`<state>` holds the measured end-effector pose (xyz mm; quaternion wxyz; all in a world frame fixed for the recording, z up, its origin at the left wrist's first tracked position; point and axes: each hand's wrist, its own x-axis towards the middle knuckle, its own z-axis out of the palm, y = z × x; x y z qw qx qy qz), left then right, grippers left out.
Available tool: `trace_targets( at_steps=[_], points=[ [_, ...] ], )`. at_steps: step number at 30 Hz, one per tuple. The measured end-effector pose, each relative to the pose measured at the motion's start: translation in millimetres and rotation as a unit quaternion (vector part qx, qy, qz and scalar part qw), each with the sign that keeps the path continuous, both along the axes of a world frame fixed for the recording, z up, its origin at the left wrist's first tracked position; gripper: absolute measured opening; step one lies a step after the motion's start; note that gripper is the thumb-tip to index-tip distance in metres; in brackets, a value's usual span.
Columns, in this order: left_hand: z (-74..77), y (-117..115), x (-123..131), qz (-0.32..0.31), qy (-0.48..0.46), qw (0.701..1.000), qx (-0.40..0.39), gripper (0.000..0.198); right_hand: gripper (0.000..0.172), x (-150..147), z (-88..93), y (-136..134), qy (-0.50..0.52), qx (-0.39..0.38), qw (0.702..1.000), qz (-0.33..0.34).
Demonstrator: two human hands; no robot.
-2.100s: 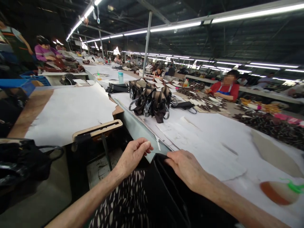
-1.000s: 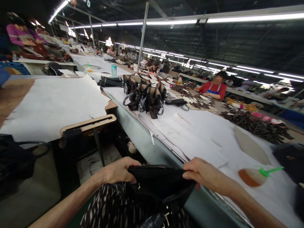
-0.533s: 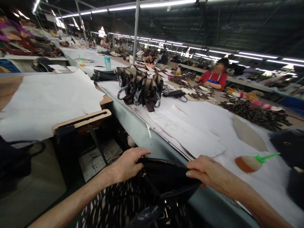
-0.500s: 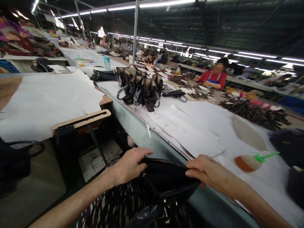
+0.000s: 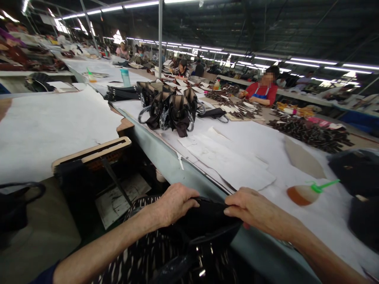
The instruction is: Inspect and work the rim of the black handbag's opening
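A black handbag (image 5: pixel 204 221) lies in front of me with its mouth partly spread, and its inside looks dark. My left hand (image 5: pixel 179 203) pinches the rim on the near left side, thumb and fingers closed together. On the right, my right hand (image 5: pixel 245 207) grips the opposite end of the same rim between thumb and fingers. Plastic-wrapped handles and shiny metal fittings show on the bag's lower front. Black-and-white patterned cloth (image 5: pixel 142 244) lies below my left forearm. The bag's underside is out of view.
Several dark handbags (image 5: pixel 179 108) stand on the white-covered table (image 5: pixel 237 154). A bottle with a green spout (image 5: pixel 303 194) lies to the right, near dark pieces. A wooden-edged stand (image 5: pixel 91 154) is at left. A co-worker in red (image 5: pixel 263 92) sits across the table.
My left hand has moved right along the bag's rim, closer to my right hand, and its fingers have closed on the edge. The whole view has shifted slightly.
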<state>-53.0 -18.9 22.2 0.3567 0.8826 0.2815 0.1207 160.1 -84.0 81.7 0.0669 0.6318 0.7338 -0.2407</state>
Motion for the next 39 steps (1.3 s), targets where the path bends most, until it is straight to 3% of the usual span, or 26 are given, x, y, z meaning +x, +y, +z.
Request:
trace_targets(
  at_steps=[9, 22, 27, 35, 39],
  points=[
    [-10.8, -3.5, 10.2, -0.050, 0.013, 0.989, 0.142, 0.018, 0.030, 0.5, -0.3, 2.9, 0.025, -0.009, 1.000, 0.002],
    [-16.9, -1.2, 14.5, -0.027, 0.019, 0.991, 0.133, 0.026, 0.031, 1.9, -3.3, 4.3, 0.047, 0.006, 0.999, 0.020],
    [-11.6, -2.6, 18.6, 0.014, 0.013, 0.996, 0.092, 0.028, 0.030, 1.0, -3.6, 4.1, 0.021, 0.023, 0.999, 0.034],
    [-1.0, -5.0, 26.1, 0.074, -0.011, 0.995, -0.072, 0.019, 0.026, -12.1, -7.6, 4.9, -0.083, 0.074, 0.994, 0.013],
    [0.8, -2.8, 25.8, 0.087, -0.001, 0.990, -0.112, 0.019, 0.019, -21.5, -5.4, 6.8, -0.047, 0.066, 0.997, -0.013]
  ],
)
